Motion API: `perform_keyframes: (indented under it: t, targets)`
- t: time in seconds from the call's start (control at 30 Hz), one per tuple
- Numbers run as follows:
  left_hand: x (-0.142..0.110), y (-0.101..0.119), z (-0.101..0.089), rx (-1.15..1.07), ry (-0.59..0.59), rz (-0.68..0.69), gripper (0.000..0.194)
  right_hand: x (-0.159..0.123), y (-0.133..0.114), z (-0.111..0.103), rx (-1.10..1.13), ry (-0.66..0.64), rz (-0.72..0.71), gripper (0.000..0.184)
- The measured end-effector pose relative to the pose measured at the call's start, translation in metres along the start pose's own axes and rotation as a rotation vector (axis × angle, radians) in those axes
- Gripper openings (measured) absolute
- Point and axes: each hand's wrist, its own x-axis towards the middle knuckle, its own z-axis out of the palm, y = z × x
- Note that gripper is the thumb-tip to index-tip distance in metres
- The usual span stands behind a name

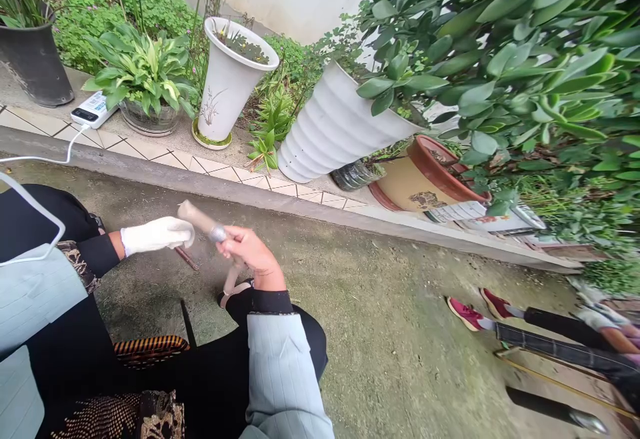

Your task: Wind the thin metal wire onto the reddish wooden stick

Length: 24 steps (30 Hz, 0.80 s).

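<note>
My left hand (159, 235) wears a white knitted glove; its fingers are curled together, and what they hold, if anything, is hidden. Just below the gloved fingertips shows a thin reddish-brown stick (187, 258); whether it is held or lies on the ground I cannot tell. My bare right hand (250, 252) is closed around a beige, stick-like tool with a silvery band (199, 220), smeared by motion. Its far end points up and left, close to the glove. Another pale strip (232, 279) shows under my right hand, above my dark shoe.
Along a tiled ledge (220, 171) stand a white flowerpot (227, 86), a ribbed white planter (340, 122), a tan pot (425, 179) and a white power bank (94, 111) with a cable. At the right, another person's legs and red shoes (465, 312) appear.
</note>
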Motion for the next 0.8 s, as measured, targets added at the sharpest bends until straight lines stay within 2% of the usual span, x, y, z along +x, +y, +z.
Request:
perform_keyframes:
  t: [0.07,0.13,0.2,0.27,0.3,0.37,0.43,0.47,0.5,0.53,0.57,0.63,0.7,0.73,0.8]
  targets:
    - [0.002,0.001,0.003,0.046,-0.015,-0.004,0.04,0.004,0.002,-0.001,0.063,0.202,-0.049,0.03]
    - [0.002,0.003,0.007,0.124,-0.059,0.007,0.036,0.011,0.008,0.0,-0.025,0.317,0.031,0.027]
    - [0.002,0.005,0.008,0.198,-0.089,0.01,0.033,0.017,0.015,0.003,-0.307,0.38,0.182,0.021]
    - [0.001,0.005,0.007,0.296,-0.109,-0.004,0.029,0.021,0.02,0.006,-0.663,0.359,0.314,0.015]
    - [0.0,0.005,0.006,0.342,-0.12,-0.015,0.028,0.021,0.022,0.008,-0.802,0.292,0.352,0.013]
    - [-0.002,0.004,0.003,0.376,-0.155,-0.024,0.026,0.02,0.023,0.011,-0.889,0.008,0.411,0.012]
    - [-0.003,0.003,0.001,0.292,-0.208,-0.022,0.025,0.016,0.02,0.013,-0.74,-0.36,0.452,0.015]
    - [-0.003,0.003,0.0,0.221,-0.221,-0.019,0.026,0.014,0.018,0.013,-0.616,-0.489,0.44,0.02]
    - [-0.003,0.002,0.0,0.144,-0.218,-0.018,0.028,0.011,0.014,0.012,-0.485,-0.546,0.404,0.027]
    - [-0.002,0.0,-0.001,0.067,-0.188,-0.021,0.03,0.008,0.011,0.011,-0.363,-0.523,0.341,0.033]
    - [-0.001,-0.001,-0.001,-0.002,-0.135,-0.025,0.034,0.005,0.007,0.008,-0.254,-0.434,0.256,0.038]
    - [0.002,-0.004,0.001,-0.087,-0.025,-0.036,0.039,0.002,0.002,0.003,-0.068,-0.157,0.073,0.042]
    - [0.004,-0.004,0.004,-0.105,0.005,-0.044,0.041,0.002,0.0,-0.003,0.043,0.114,-0.048,0.039]
    - [0.004,-0.004,0.006,-0.093,-0.022,-0.04,0.041,0.004,0.002,-0.005,0.047,0.225,-0.063,0.037]
    - [0.004,-0.001,0.01,-0.048,-0.101,-0.016,0.038,0.01,0.007,-0.006,-0.109,0.374,0.021,0.031]
